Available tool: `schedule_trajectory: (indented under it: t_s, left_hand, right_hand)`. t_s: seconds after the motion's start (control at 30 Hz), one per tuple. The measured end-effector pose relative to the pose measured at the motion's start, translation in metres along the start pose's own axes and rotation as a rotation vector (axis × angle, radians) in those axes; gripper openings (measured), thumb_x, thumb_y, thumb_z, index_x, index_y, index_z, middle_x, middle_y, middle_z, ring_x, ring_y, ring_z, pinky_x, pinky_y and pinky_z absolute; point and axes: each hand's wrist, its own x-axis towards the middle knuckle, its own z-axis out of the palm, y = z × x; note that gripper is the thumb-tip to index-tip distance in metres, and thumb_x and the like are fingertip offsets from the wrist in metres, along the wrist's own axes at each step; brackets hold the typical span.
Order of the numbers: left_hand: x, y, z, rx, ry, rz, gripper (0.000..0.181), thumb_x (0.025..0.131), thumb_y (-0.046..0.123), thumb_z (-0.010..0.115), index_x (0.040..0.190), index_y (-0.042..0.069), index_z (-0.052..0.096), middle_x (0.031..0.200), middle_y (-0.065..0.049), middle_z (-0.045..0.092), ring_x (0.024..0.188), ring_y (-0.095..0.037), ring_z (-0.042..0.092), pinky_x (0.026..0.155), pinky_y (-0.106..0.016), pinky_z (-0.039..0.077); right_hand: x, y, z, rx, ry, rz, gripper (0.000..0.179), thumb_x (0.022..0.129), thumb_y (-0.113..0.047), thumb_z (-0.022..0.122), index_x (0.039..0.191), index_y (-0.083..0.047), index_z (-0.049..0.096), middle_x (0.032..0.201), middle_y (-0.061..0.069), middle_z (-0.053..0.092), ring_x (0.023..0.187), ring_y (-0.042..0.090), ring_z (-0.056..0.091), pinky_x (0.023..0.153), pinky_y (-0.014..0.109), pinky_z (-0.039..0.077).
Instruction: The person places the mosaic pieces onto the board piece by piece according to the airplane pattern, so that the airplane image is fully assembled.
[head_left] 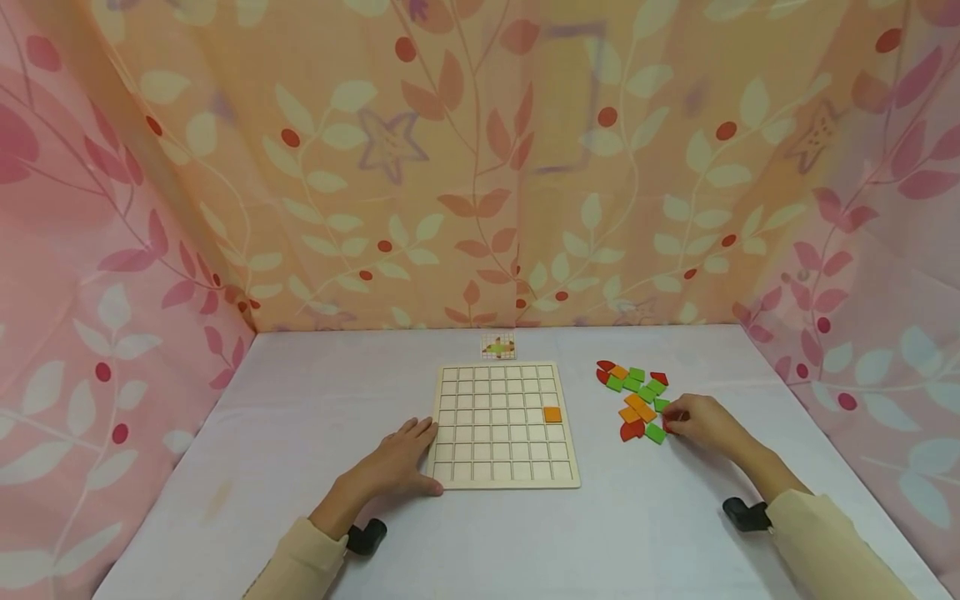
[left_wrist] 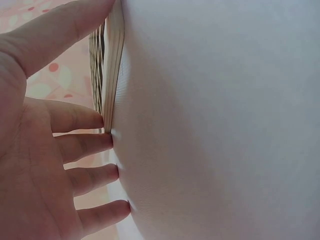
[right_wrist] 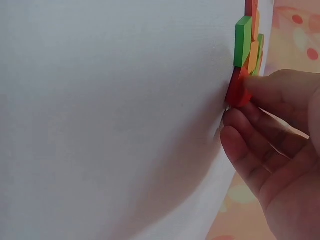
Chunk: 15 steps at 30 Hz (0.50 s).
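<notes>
A pale wooden grid board lies flat on the table, with one orange square tile in a cell near its right side. My left hand rests at the board's left edge, its fingers extended and thumb by the near corner; in the left wrist view the fingertips meet the board edge and the cloth. To the right, my right hand pinches a red tile at the edge of a loose tile group. Fingers mostly cover that tile in the head view.
Several green tiles, orange tiles and red tiles lie right of the board. A small picture card sits behind the board. Patterned curtains enclose the white-covered table at the back and sides.
</notes>
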Motion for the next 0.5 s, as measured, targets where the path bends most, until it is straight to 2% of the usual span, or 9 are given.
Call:
schedule_trajectory:
  t_s: [0.17, 0.33, 0.5]
  left_hand:
    - [0.0012, -0.0012, 0.0007, 0.007, 0.0, 0.001, 0.099, 0.072, 0.04, 0.084, 0.148, -0.003, 0.036, 0.157, -0.021, 0.032, 0.147, -0.043, 0.024, 0.114, -0.061, 0.026]
    - [0.0024, -0.0009, 0.0008, 0.011, -0.007, -0.008, 0.1, 0.072, 0.041, 0.084, 0.148, -0.002, 0.035, 0.157, -0.02, 0.031, 0.147, -0.043, 0.023, 0.114, -0.061, 0.026]
    - [0.0014, 0.0001, 0.0008, 0.008, -0.006, -0.012, 0.1, 0.072, 0.04, 0.085, 0.148, -0.003, 0.036, 0.157, -0.021, 0.032, 0.147, -0.043, 0.024, 0.114, -0.062, 0.027]
  right_hand:
    - [-0.0028, -0.0053, 0.0001, -0.031, -0.014, -0.02, 0.028, 0.077, 0.005, 0.065, 0.104, 0.007, 0.071, 0.086, 0.008, 0.063, 0.077, 0.019, 0.054, 0.071, 0.034, 0.054]
    - [-0.0034, -0.0059, 0.0022, -0.044, -0.015, -0.032, 0.027, 0.078, 0.0, 0.072, 0.104, 0.006, 0.071, 0.086, 0.006, 0.061, 0.078, 0.018, 0.053, 0.071, 0.033, 0.053]
    - [-0.0034, -0.0031, 0.0069, -0.053, 0.001, -0.027, 0.025, 0.079, -0.004, 0.073, 0.102, 0.006, 0.071, 0.083, 0.005, 0.06, 0.076, 0.017, 0.052, 0.07, 0.03, 0.052]
